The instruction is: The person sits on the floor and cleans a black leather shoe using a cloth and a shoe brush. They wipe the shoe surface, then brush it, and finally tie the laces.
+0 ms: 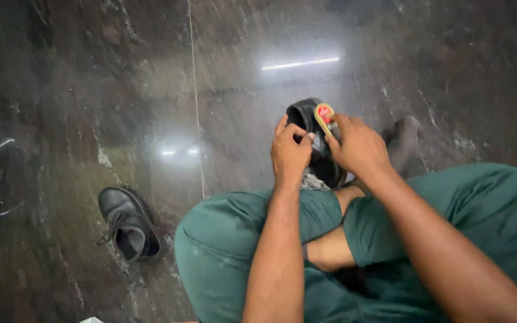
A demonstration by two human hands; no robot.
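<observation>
- Nearest me, at 6 o'clock, I see my crossed legs in green trousers (234,251), knees out toward 7 and 4 o'clock, with both forearms reaching over them toward 12.
- Just past the knees, a little right of centre, my left hand (289,152) is clenched around the black shoe (321,158), fingers curled over its near side, thumb by the opening.
- My right hand (359,146) sits at 3 o'clock of the left, touching the same shoe; it grasps a small round tin with a red and yellow lid (324,113), held tilted against the top of the shoe.
- The shoe is off the floor, held between the two hands above my shins, opening turned up toward 11 o'clock.
- At 2 o'clock of the right hand, a dark grey cloth-like lump (405,140) lies on the floor; I cannot tell just what it is.
- Out at 8 o'clock, well apart from the hands, a second black lace-up shoe (128,224) stands on the floor, toe toward 11 o'clock.
- Farthest, the dark polished stone floor (91,90) carries glare from a strip light at 12 o'clock.
</observation>
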